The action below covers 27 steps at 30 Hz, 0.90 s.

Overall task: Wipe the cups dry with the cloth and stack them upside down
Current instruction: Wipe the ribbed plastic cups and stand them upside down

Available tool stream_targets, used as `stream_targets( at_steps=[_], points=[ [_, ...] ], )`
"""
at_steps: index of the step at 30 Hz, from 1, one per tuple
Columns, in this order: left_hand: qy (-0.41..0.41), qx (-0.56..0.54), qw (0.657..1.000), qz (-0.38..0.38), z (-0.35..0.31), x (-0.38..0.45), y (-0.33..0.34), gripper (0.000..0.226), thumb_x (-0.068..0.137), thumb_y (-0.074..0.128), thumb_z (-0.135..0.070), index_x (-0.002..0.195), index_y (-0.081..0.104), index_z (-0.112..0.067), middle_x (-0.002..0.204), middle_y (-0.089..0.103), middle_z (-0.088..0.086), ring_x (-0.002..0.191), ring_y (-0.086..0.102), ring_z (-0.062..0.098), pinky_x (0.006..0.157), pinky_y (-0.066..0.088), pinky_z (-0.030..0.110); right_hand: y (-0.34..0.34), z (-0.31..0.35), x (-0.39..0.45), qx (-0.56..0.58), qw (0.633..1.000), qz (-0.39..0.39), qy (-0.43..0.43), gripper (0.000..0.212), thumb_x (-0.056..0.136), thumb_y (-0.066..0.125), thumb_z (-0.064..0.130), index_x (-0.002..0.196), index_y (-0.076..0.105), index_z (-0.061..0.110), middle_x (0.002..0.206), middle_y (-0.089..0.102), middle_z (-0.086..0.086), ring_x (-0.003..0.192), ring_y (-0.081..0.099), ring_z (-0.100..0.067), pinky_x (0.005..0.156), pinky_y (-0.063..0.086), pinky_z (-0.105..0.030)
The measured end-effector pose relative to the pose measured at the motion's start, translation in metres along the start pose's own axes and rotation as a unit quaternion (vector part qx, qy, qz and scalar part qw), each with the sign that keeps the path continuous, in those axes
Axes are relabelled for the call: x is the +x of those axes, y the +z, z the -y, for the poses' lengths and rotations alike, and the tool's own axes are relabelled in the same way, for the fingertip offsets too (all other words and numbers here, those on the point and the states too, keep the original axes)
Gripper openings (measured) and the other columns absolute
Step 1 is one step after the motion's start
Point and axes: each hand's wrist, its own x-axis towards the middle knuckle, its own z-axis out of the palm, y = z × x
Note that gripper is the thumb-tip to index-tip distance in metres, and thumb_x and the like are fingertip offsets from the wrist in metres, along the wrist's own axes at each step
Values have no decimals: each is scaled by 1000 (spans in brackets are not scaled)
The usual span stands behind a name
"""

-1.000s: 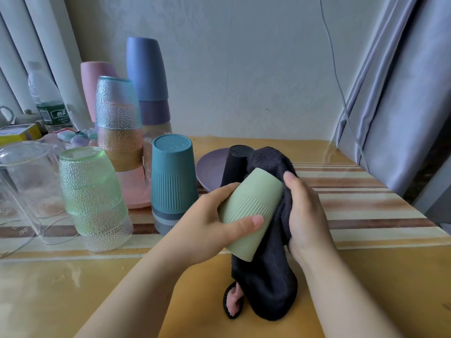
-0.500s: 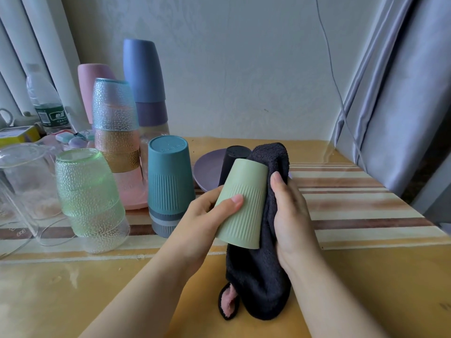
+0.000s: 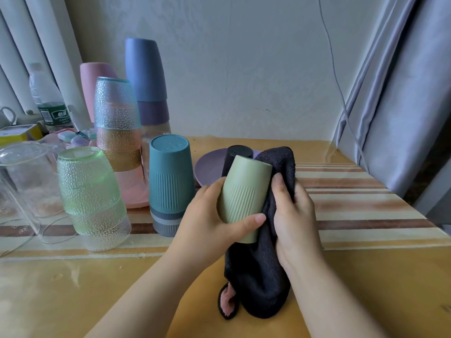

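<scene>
Over the last second the pale green ribbed cup (image 3: 244, 198) has been tipped up from a strong lean to the right into a nearly upright pose, closed base uppermost and open rim toward the tabletop (image 3: 73, 289), and the dark cloth (image 3: 266, 259) has slid from the base end round to its right flank. I judge this to mean that the wiping of the outer wall is well along and that the cup is already turned the way it must go onto a stack, though it is still in the air and not yet set down. The left hand (image 3: 210, 223) wraps the cup from its left side, thumb laid across the ribbed front low down, fingers hidden behind. The right hand (image 3: 295, 213) clenches a bunch of the cloth and presses it against the cup's right side; the rest of the cloth hangs down and its lower fold rests on the tabletop, showing a pink underside. The cup's long axis runs close to vertical, its top leaning slightly to the right and away from the person. It is held above the near middle of the tabletop, just in front of a black cup (image 3: 235, 154) standing base-up on a purple plate (image 3: 207, 167), with a teal cup (image 3: 169, 181) topping a short inverted stack near on the left.
</scene>
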Motion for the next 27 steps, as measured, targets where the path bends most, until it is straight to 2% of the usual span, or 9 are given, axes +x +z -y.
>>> stream_targets(
  at_steps=[3,5,7,10,14,17,21,24,27],
  points=[
    [31,-42,997,-51,-1,-1,-2,61,56,70,-70,111,46,-63,104,57,-21,102,55,-2,89,53,35,0,-3,2,-9,999,32,28,19,94,51,31,92,70,29,99,73,-3,100,66,-25,93,48,-55],
    [56,-44,994,-87,-6,-1,-7,60,57,69,-68,111,42,-66,106,54,-25,106,53,-5,91,50,29,-1,-6,3,-41,997,59,43,19,94,51,33,98,69,29,101,73,-1,100,66,-23,93,49,-52],
    [85,-33,988,-127,-12,-3,-13,70,58,68,-66,122,43,-55,110,53,-25,111,51,-3,94,46,26,-1,-8,2,-78,992,84,55,20,94,51,37,102,68,29,101,72,4,99,67,-19,93,50,-48],
    [104,-51,974,-193,-24,-2,-21,81,59,72,-61,130,51,-29,115,57,-13,113,56,9,94,49,38,-1,-7,1,-102,989,95,56,17,94,51,36,99,67,29,96,73,9,93,69,-12,90,52,-44],
    [105,-27,952,-286,-44,8,-43,82,61,70,-59,132,49,-25,119,59,-11,113,55,11,97,47,35,-1,-5,-2,-99,989,96,47,16,94,51,33,97,67,29,94,73,8,90,69,-14,86,53,-41],
    [114,-24,937,-330,-55,13,-68,75,64,74,-53,128,52,-21,109,62,-10,103,58,11,88,51,34,0,-7,-2,-109,989,90,43,16,93,53,36,99,65,30,97,71,10,95,66,-14,90,52,-45],
    [73,4,948,-310,-52,22,-93,58,65,77,-44,115,54,-26,94,61,-17,87,60,1,81,55,32,2,-8,-4,-115,989,85,42,12,92,54,35,89,65,32,88,71,13,89,66,-12,86,53,-41],
    [11,21,961,-274,-32,30,-96,64,56,76,-57,109,54,-30,103,65,-3,99,63,18,85,55,46,2,-7,-4,-112,989,83,43,14,92,53,34,86,65,31,83,71,13,87,67,-12,84,53,-39],
    [-40,32,969,-243,-13,30,-89,70,54,79,-58,111,51,-29,113,61,2,110,58,24,92,52,48,2,-6,-3,-110,990,79,39,15,93,53,34,85,66,32,86,72,12,89,67,-13,85,53,-40]
  ],
)
